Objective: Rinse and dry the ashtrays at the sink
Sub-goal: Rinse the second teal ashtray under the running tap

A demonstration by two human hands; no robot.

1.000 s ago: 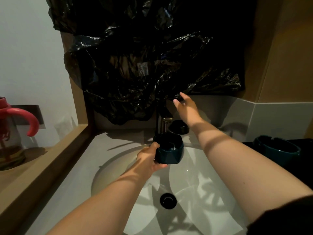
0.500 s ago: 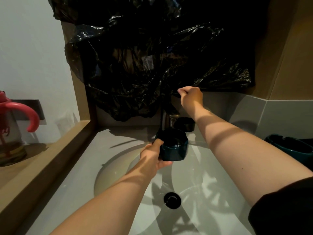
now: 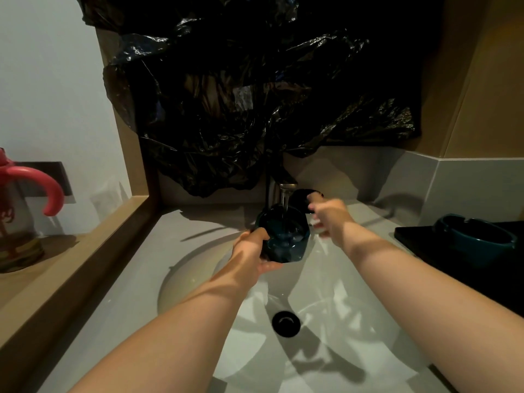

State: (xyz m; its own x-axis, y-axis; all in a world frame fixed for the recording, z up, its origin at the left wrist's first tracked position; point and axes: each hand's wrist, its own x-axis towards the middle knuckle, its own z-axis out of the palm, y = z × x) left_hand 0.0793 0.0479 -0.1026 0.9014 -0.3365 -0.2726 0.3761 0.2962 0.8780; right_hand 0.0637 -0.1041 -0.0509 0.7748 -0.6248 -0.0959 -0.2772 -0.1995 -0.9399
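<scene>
Water (image 3: pixel 285 201) is poured from the faucet (image 3: pixel 287 186) straight into a dark teal ashtray (image 3: pixel 286 236), which is held directly under the spout, mouth up and tipped slightly toward the person. The ashtray is gripped at its near left side by the left hand (image 3: pixel 251 251), with the thumb laid at the rim and the fingers curled beneath the base. Just right of the faucet, beside the ashtray, the right hand (image 3: pixel 330 215) is caught in blur. Whether its fingers are spread or curled cannot be told, and nothing is clearly seen held in it. A dark round thing (image 3: pixel 300 195) is partly hidden behind that hand, just right of the faucet; what it is cannot be made out. Below the faucet the white sink (image 3: pixel 192 279) is spread out, with a black drain (image 3: pixel 286 323) set at its bottom, nearer the person than the spout. Well to the right of the faucet a second ashtray (image 3: pixel 473 236), also teal, is set upright on a black mat (image 3: pixel 419 242). Above and behind the faucet a crumpled black plastic bag (image 3: pixel 241 109) is hung across the wall. Far to the left of the faucet a wooden ledge (image 3: pixel 85 259) is seen, and on it a clear bottle (image 3: pixel 17 217) with a pink curved handle is stood.
</scene>
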